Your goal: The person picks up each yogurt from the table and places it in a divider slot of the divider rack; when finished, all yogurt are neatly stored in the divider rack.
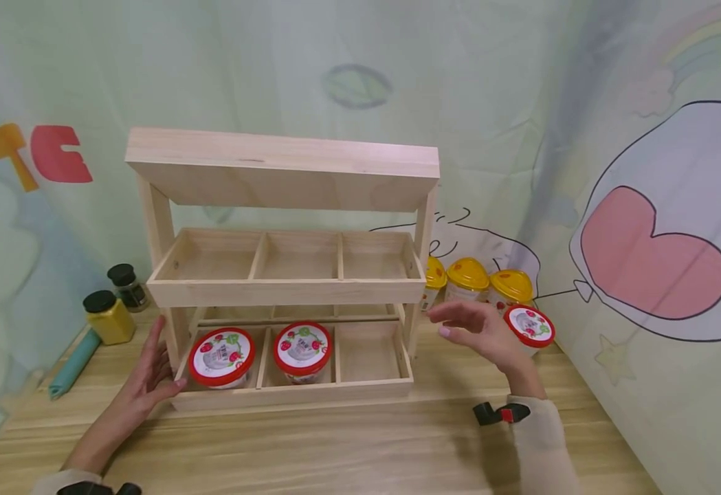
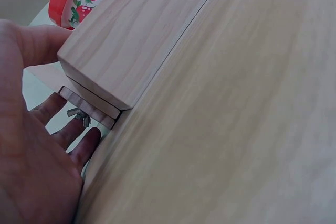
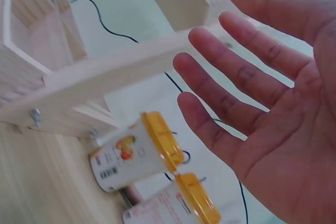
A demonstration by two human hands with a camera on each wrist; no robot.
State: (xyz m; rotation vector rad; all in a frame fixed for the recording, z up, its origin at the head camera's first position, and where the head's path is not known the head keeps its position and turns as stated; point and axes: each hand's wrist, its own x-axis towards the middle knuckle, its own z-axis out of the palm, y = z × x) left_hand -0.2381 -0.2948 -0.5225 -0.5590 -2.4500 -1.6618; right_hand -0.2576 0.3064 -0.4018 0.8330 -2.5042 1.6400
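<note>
Our lower tray (image 1: 369, 354) holds two red-lidded tubs (image 1: 220, 356); our left grip (image 1: 143, 388), spread, touches it; our right grip (image 1: 486, 335) hovers spread

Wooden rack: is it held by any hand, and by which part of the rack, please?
Yes, the left hand holds the wooden rack by its lower left front corner; the right hand holds nothing.

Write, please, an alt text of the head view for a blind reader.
A person's left hand touches the left side of a wooden rack, whose lower tray holds two red-lidded tubs; the right hand hovers near three yellow-lidded cups and another red-lidded tub. Two black-lidded jars stand at left.
</note>
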